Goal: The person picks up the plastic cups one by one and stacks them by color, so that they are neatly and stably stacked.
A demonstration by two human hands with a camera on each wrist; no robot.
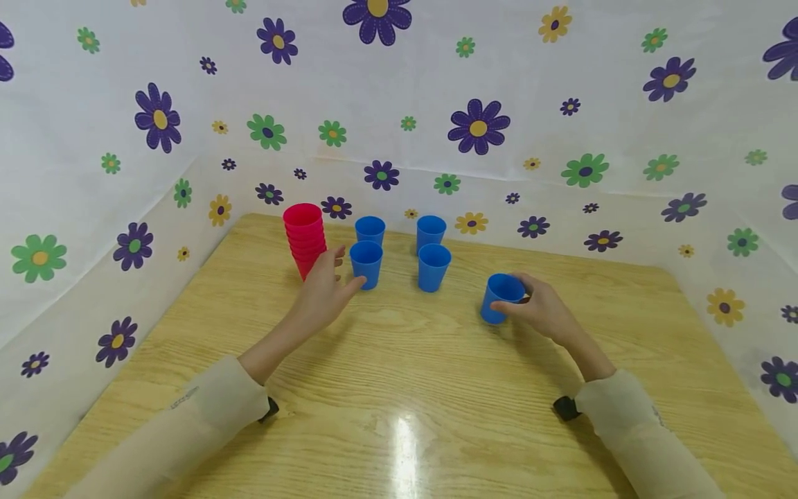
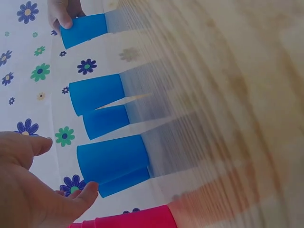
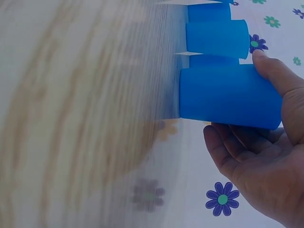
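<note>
On the right of the table, my right hand (image 1: pixel 544 309) holds a blue cup (image 1: pixel 492 305) near its rim. In the right wrist view the thumb lies along one side of this cup (image 3: pixel 223 95) and the fingers are on the other side. My left hand (image 1: pixel 321 294) is spread beside the front-left blue cup (image 1: pixel 368 263), its thumb and fingers apart. Left wrist view: a gap shows between most of that hand (image 2: pixel 33 185) and the blue cup (image 2: pixel 114 159); whether a fingertip touches it, I cannot tell. A stack of red cups (image 1: pixel 303 232) stands just beyond the left hand, partly hidden.
Another blue cup (image 1: pixel 370 229) stands behind the front-left one. To their right are a front blue cup (image 1: pixel 433 269) and a rear blue cup (image 1: pixel 431 229). All stand mouth up on the wooden table (image 1: pixel 386 360). A flower-patterned white sheet (image 1: pixel 411 83) borders the back and sides.
</note>
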